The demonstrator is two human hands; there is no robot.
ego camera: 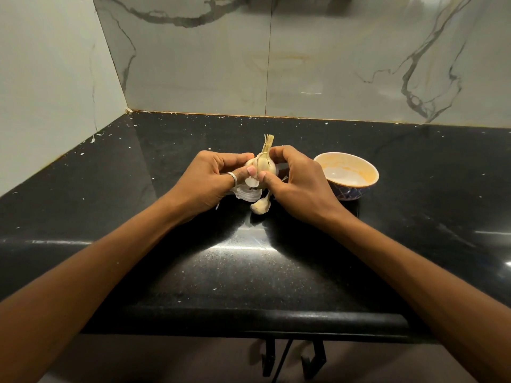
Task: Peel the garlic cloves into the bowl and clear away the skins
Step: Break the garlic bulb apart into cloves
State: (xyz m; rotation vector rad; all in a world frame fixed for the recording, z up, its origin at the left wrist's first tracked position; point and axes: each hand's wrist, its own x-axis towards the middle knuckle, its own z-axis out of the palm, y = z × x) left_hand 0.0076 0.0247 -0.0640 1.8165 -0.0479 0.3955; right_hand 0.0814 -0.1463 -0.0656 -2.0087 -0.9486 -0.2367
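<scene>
The garlic bulb (262, 167) is gripped between the left hand (218, 181) and right hand (298, 186), dry stalk pointed up, outer skin partly pulled open. One loose unpeeled clove (260, 205) is laid just below, beside some white skins (247, 193). The bowl (349, 192), cream inside, blue-patterned outside, is sat upright nearby on the right.

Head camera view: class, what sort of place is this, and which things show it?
Probably a home kitchen: a black stone countertop, veined marble-look wall tiles behind it, and a garlic bulb being peeled beside a bowl.
</scene>
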